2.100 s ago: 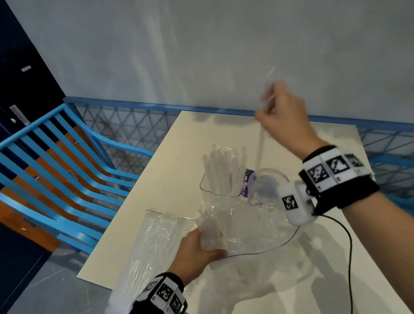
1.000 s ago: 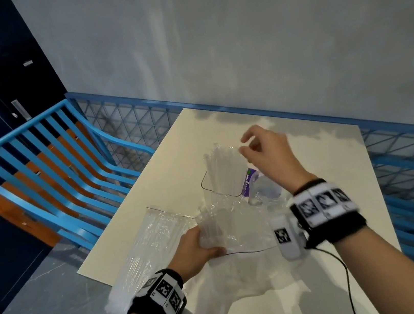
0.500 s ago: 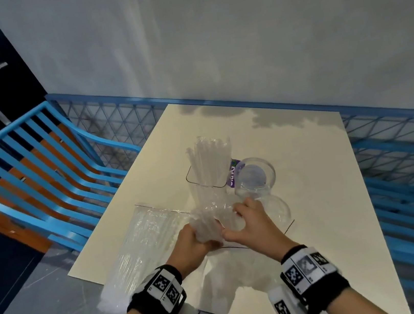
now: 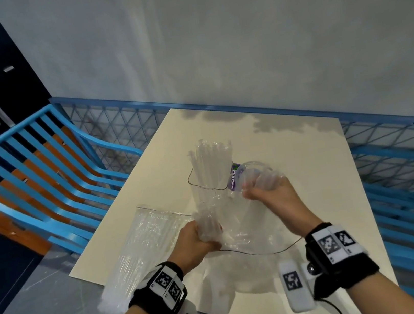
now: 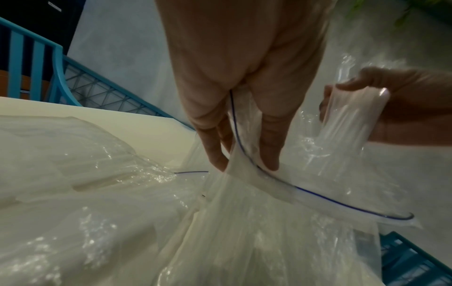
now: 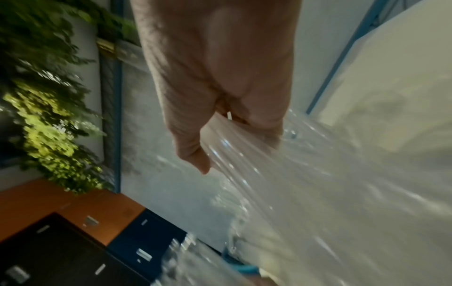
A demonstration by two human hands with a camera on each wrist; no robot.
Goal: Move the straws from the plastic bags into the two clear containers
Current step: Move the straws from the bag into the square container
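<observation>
A square clear container packed with upright clear straws stands mid-table. Right of it is a round clear container, partly hidden by my right hand. My left hand grips the bunched mouth of a clear zip bag; in the left wrist view its fingers pinch the bag's blue-lined edge. Just in front of the round container, my right hand grips a bundle of clear straws whose far ends still lie in the bag; it also shows as right hand.
A second clear bag full of straws lies at the table's front left corner, overhanging the edge. The cream table is fenced by a blue railing at left, back and right. Bare tabletop lies beyond and right of the containers.
My right hand left the square container, dropped to the bag by the left hand, and now lifts a bundle of straws up toward the round container. The left hand kept hold of the bag.
</observation>
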